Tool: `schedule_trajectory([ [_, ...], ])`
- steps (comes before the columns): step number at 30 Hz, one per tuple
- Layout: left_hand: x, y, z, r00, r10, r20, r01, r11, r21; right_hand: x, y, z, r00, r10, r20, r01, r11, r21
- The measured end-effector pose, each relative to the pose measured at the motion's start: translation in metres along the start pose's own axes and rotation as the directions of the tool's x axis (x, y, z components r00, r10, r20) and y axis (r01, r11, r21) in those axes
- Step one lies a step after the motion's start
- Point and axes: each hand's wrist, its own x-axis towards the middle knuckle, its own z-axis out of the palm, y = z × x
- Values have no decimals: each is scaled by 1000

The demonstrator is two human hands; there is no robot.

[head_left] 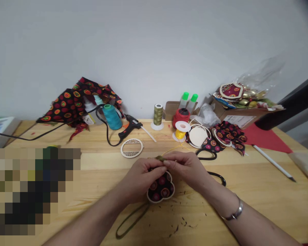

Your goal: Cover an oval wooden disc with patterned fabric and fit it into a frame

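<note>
My left hand (143,174) is closed at the top edge of a pendant (161,188) with a lobed, pale wooden rim and dark patterned fabric. From the other side, my right hand (187,168) pinches olive-green cord (160,158) at the pendant's top. The fingers of both hands nearly meet there, hiding most of the cord. A loop of green cord (129,223) lies on the table below the pendant. Black-handled scissors (207,154) lie partly under my right hand and wrist.
Behind stand a glue gun (130,126), teal thread (113,117), olive thread (158,115), red thread (180,116) and yellow thread (180,134). An oval wooden frame (131,148) lies ahead. To the right are fabric pieces (227,133), a white pencil (273,163) and a filled box (242,116).
</note>
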Motion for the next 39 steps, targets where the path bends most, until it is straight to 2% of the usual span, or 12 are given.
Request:
schedule_trajectory([
  [6,-2,2,0,998,-46,51,48,998,-39,-1,-2,3,978,167,-123,-146,975,166],
  [10,-1,4,0,998,10,61,-3,994,-111,0,-2,2,972,198,-126,-160,951,263],
  [13,-1,3,0,1000,-6,16,8,992,-125,1,0,0,977,171,-129,-145,970,193],
  [15,-2,3,0,999,-47,-15,45,989,-141,1,2,-2,982,91,-166,-88,996,24],
  [17,-2,3,1,996,-79,-40,72,985,-158,-1,2,-6,971,-107,-216,54,970,-238],
  [19,-2,3,0,995,-74,-66,63,986,-153,-4,1,-8,921,-343,-183,226,855,-467],
  [21,-1,4,0,994,-56,-93,43,990,-134,-6,-1,-10,886,-452,-103,321,759,-567],
  [23,0,4,-1,994,-44,-104,31,992,-123,-8,-2,-9,910,-408,-76,291,757,-585],
  [27,1,5,0,993,-47,-110,34,992,-122,-8,-3,-6,976,-194,-101,112,841,-530],
  [32,1,3,0,993,-20,-115,8,995,-102,-6,-3,-4,988,-99,-118,36,893,-448],
  [39,-1,2,-1,990,65,-122,-60,997,43,-3,-4,-3,991,23,-130,-60,956,-287],
])
